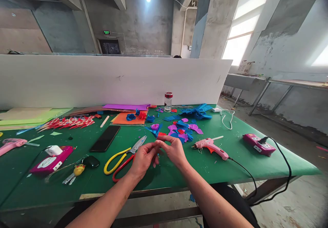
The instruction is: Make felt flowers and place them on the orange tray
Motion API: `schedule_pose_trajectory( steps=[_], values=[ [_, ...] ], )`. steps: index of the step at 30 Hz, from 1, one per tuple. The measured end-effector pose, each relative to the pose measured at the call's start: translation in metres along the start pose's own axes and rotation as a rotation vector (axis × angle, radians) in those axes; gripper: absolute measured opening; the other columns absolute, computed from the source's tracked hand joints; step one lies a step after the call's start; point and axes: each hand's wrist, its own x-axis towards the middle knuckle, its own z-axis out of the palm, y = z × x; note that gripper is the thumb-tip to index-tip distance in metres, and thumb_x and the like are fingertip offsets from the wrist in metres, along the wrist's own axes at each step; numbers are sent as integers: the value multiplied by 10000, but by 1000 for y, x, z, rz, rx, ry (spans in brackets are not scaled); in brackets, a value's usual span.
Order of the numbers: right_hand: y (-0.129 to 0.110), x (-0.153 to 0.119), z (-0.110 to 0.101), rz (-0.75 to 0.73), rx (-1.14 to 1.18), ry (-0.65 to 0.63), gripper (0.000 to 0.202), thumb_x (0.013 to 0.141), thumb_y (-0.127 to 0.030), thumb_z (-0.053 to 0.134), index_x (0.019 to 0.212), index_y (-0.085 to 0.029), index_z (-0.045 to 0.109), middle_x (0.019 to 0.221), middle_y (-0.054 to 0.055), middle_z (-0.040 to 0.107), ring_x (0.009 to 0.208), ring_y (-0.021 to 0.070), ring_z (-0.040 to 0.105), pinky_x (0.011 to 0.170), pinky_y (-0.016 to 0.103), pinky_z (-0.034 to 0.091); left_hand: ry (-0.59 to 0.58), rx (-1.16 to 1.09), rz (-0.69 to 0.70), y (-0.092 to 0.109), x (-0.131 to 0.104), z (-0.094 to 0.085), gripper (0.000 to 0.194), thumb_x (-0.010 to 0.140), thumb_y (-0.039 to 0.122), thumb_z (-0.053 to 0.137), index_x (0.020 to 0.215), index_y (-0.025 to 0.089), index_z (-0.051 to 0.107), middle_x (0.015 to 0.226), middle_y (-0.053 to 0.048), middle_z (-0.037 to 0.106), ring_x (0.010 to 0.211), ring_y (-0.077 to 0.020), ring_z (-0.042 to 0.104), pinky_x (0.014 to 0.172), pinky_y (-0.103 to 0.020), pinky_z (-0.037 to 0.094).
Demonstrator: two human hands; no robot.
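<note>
My left hand [144,158] and my right hand [173,150] meet over the table's near middle, their fingertips pinched together. Whatever lies between the fingers is mostly hidden; a tiny blue bit shows below them. Just beyond the fingertips is a curled purple and blue paper piece [154,127] beside a red scrap; I cannot tell whether the fingers touch it. Scissors [125,156] with yellow and red handles lie open by my left hand. To the right of my right hand rests a pink hot glue gun [211,146]. Blue, purple and red paper petals [183,130] are scattered beyond.
A black phone [105,138], keys with a yellow charm [79,169] and a magenta power strip [52,161] are at left. Another power strip [258,144] sits right, its cable hanging off the edge. A red-lidded jar [168,102] stands before a white board [115,81].
</note>
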Motion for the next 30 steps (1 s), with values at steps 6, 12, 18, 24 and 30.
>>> schedule_pose_trajectory(
  steps=[6, 12, 18, 24, 30],
  values=[
    [-2, -6, 1, -85, -20, 60, 125, 696, -341, 730, 693, -218, 748, 726, 26, 694, 694, 200, 609, 697, 324, 471, 23, 163, 78, 0, -2, 0, 323, 790, 490, 636, 873, 196, 742, 691, -26, 692, 386, -108, 495, 380, -232, 366],
    [0, -4, -5, -184, -84, 124, 101, 700, -305, 714, 635, -232, 737, 677, 21, 690, 674, 198, 592, 685, 312, 437, 79, 582, 265, 16, -4, -11, 191, 833, 370, 606, 844, 220, 724, 646, -14, 640, 520, -151, 548, 511, -254, 415],
    [3, -2, -8, -47, -193, 31, 178, 703, -343, 703, 623, -192, 755, 576, 12, 670, 579, 180, 558, 606, 293, 390, 359, 988, 935, 44, -11, -29, 155, 810, 169, 629, 943, 232, 676, 908, -63, 594, 836, -199, 552, 785, -322, 466],
    [1, -7, -3, -55, -255, 13, 166, 716, -310, 688, 612, -200, 754, 581, 18, 683, 570, 189, 581, 610, 304, 406, 263, 1230, 1009, 44, -8, -31, 224, 791, 99, 614, 953, 240, 675, 970, -70, 582, 906, -214, 527, 836, -366, 439],
    [-3, -11, -2, -72, -305, 2, 157, 737, -302, 690, 629, -206, 753, 634, 21, 721, 606, 193, 619, 642, 296, 440, 264, 1288, 1053, 41, -6, -32, 241, 777, 54, 590, 929, 219, 678, 947, -72, 608, 892, -216, 539, 830, -376, 442]
  ],
)
